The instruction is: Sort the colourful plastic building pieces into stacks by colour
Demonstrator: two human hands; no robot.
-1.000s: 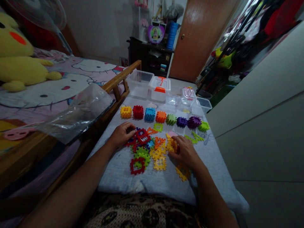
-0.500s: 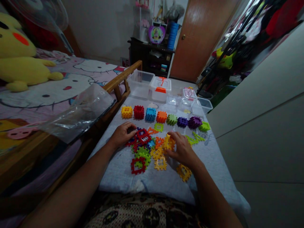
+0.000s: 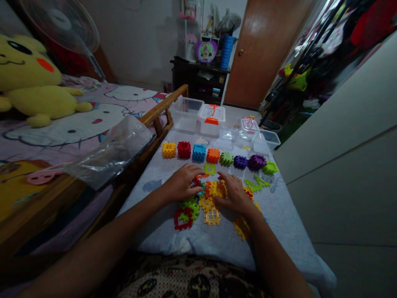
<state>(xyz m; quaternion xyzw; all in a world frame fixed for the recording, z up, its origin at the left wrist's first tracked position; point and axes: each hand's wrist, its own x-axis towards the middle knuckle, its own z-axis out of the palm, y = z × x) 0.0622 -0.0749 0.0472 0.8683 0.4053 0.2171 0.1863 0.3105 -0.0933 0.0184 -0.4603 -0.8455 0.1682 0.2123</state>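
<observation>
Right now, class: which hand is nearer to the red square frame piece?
Left. The left hand rests just beyond the red square frame piece; the right hand lies farther off to its right, past a yellow lattice piece.

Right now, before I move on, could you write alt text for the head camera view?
A person's left hand and right hand rest on a scattered pile of interlocking plastic pieces on a grey blanket. Beyond them stands a row of colourful assembled cubes, with clear plastic boxes farther back.
</observation>
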